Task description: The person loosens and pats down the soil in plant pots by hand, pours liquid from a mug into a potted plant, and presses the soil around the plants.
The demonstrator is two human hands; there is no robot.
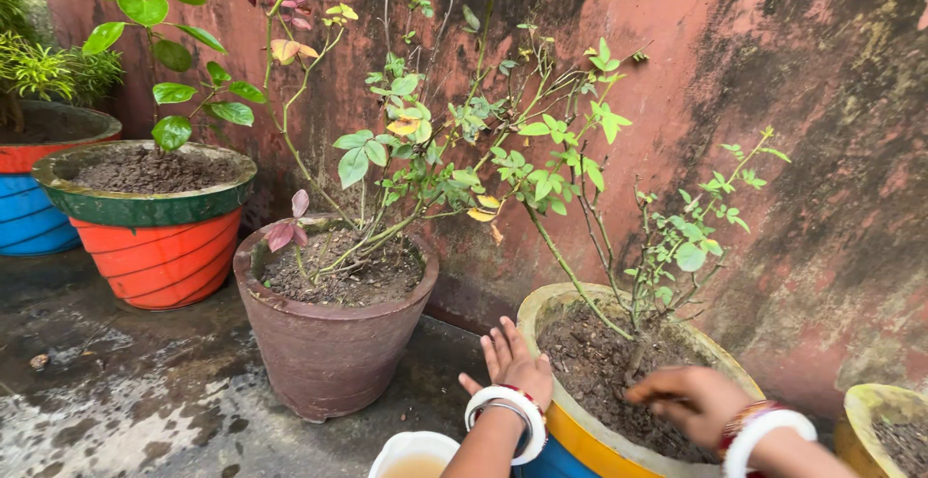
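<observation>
My left hand is raised with fingers spread, just left of the rim of a yellow and blue pot; it holds nothing. My right hand is blurred and hangs over the dark soil of that pot, fingers drawn together; whether it holds soil I cannot tell. A thin-stemmed rose plant grows from this soil. Both wrists wear white and red bangles.
A brown pot with a leafy plant stands to the left, and an orange and green pot and a blue one stand beyond it. A white cup of pale liquid sits below. A stained red wall rises behind, a yellow pot sits at right, and the floor is wet.
</observation>
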